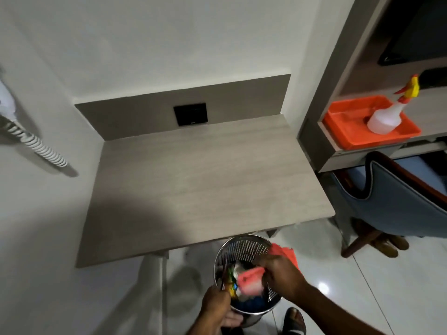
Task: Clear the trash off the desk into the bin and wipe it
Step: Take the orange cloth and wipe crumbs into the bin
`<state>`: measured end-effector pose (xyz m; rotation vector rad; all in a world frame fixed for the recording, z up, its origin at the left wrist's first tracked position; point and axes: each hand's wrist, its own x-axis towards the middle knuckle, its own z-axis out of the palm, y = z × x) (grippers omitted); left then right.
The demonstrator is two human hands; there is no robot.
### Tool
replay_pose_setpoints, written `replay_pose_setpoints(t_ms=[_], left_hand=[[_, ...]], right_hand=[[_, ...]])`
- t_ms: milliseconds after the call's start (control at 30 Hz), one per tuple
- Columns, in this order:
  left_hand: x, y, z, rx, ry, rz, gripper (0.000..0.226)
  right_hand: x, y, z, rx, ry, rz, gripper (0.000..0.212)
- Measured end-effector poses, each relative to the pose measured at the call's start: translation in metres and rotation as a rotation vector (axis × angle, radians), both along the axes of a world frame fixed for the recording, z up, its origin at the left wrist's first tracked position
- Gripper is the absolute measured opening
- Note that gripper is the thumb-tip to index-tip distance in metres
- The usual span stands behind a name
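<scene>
Trash sits inside the round metal bin [244, 250], which stands on the shiny white floor just past the front edge of the desk [193, 180]. The bin has tiny holes all over its wall. Inside it are crumpled bits: something pink, something blue at the bottom, and a green and yellow wrapper [231, 280].

The left hand [215, 304] is closed around the near rim of the bin, next to the wrapper. The right hand [281, 274] is over the bin's right side, fingers curled shut on a red cloth [284, 252] that sticks out behind the hand. The pink piece [250, 279] is right by its fingertips, but it is too blurry to tell if they touch.

The desk top is light wood. A black socket plate [190, 114] is on the panel behind it. To the right, a shelf holds an orange tray [348, 126] with a white spray bottle [387, 117] standing in it. A blue chair [399, 197] is below the shelf.
</scene>
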<state>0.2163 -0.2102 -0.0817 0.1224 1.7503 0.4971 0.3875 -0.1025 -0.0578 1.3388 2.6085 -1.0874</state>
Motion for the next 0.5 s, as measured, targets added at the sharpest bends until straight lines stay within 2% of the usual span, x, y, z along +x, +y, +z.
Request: replay_pose_setpoints(t_ms=[100, 233, 367, 500], left_hand=[[0.006, 0.003, 0.002, -0.015, -0.001, -0.048, 0.047], [0.020, 0.005, 0.000, -0.015, -0.002, -0.105, 0.040], [0.041, 0.007, -0.024, -0.058, -0.056, -0.139, 0.035], [0.065, 0.006, -0.095, -0.141, -0.068, -0.115, 0.039]], right_hand=[[0.020, -0.012, 0.004, 0.068, 0.072, -0.229, 0.045], [0.034, -0.020, 0.006, 0.174, 0.130, -0.393, 0.046], [0.059, -0.029, -0.022, 0.094, 0.068, -0.496, 0.046], [0.082, -0.044, -0.085, 0.011, 0.076, -0.623, 0.050]])
